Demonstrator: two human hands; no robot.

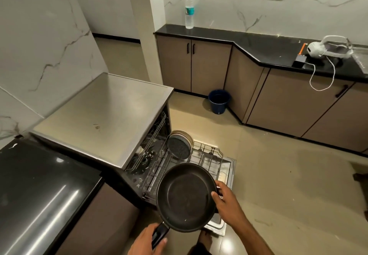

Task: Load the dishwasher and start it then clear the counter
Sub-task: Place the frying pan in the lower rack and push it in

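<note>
A black frying pan hangs over the pulled-out lower rack of the open dishwasher. My left hand grips the pan's black handle at the bottom of the view. My right hand holds the pan's right rim. Several plates stand upright at the back of the rack. The dishwasher door lies open flat under the rack, mostly hidden by the pan.
A black counter lies at my left beside the dishwasher's steel top. Across the floor, another black counter carries a water bottle and a white device with a cable. A blue bucket stands by the cabinets.
</note>
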